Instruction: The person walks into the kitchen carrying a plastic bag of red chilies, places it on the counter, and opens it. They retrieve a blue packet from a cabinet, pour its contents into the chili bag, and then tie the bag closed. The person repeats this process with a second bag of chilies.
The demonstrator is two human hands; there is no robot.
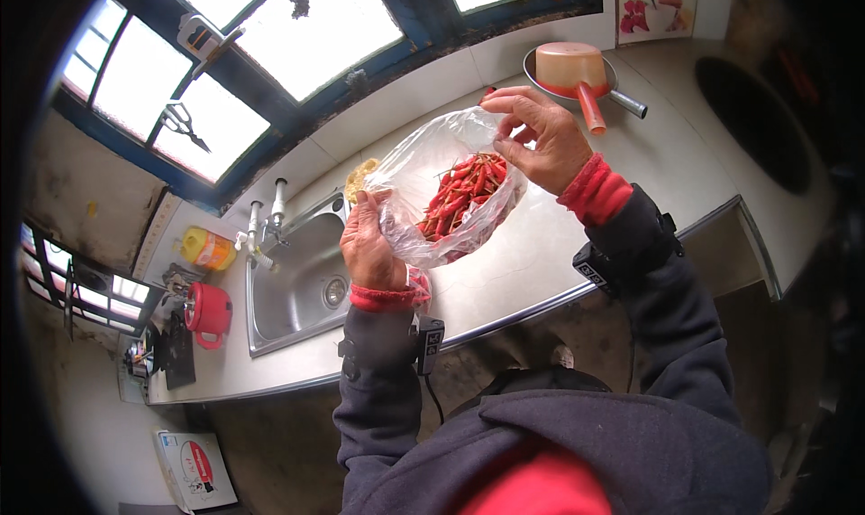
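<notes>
A clear plastic bag point(412, 170) hangs between my two hands above the counter, its mouth spread wide towards me. Many red chili peppers point(463, 197) with thin green stems lie inside it. On the bag's left rim, my left hand point(373, 244) pinches the film between thumb and fingers. My right hand point(547, 136) grips the far right rim with bent fingers. Behind my left wrist shows part of another clear, red-marked plastic wrapping point(420, 288); what it holds is hidden.
Left of the bag is a steel sink point(297, 292) with taps point(270, 228). A yellow bottle point(208, 248) and a red pot point(208, 314) stand beyond it. Behind the bag sits a yellowish sponge point(359, 177). An orange saucepan point(571, 69) lies upside down in a metal pan point(611, 76) at the back right.
</notes>
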